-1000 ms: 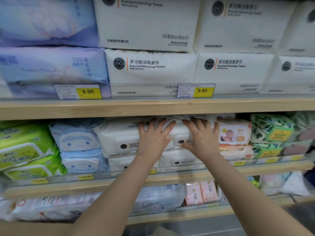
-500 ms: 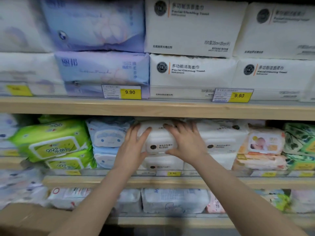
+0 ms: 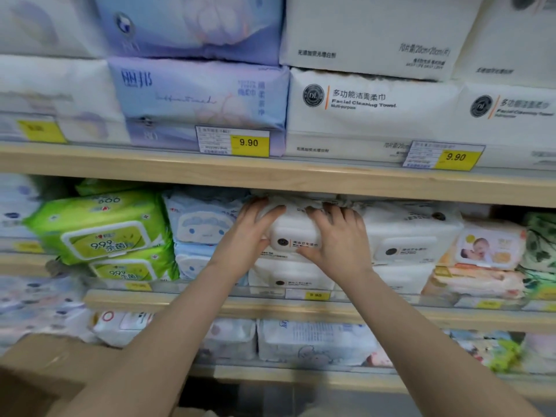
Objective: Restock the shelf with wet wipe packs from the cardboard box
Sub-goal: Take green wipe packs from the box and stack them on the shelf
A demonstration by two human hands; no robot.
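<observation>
Left hand and right hand lie flat, fingers spread, pressing the top white wet wipe pack between them on the middle shelf. The pack looks soft, squashy; best held by its sides.

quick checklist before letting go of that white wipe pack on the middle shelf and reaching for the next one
1. Both hands on pack: left hand and right hand press the white flip-lid wet wipe pack: ok.
2. Pack rests on the white pack below: ok.
3. Pushed fully back: cannot tell.
4. Clearance under the upper wooden shelf board: tight, the wrapper's top bunches: not ok.
5. Neighbours, blue cartoon pack and white pack to the right, upright: ok.
6. Brown cardboard box nearby: ok.
</observation>
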